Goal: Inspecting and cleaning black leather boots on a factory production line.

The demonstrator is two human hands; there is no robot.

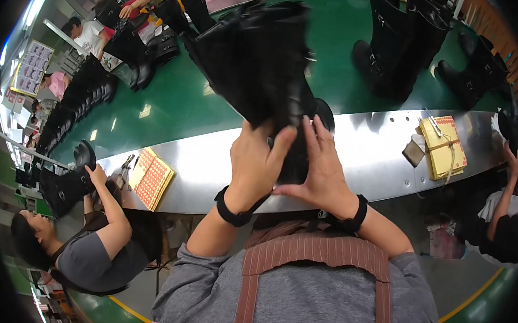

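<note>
A tall black boot (257,59) is up in front of me above the table's metal edge, its wide shaft toward the far side and slightly smeared by motion. My left hand (252,158) grips the boot low on its left side, thumb up along it; some of the fingers are hidden behind it. On the other side my right hand (325,172) holds the same boot, fingers laid along it and thumb reaching across underneath. A dark rounded part, perhaps the toe, shows just beyond the right fingertips.
Bundled yellow cards (154,178) lie at the left on the metal edge (205,152), and another yellow bundle (445,147) at the right. More black boots (393,48) stand on the green table (334,32). A co-worker (94,240) at left handles a boot; another person's hands (516,164) are at right.
</note>
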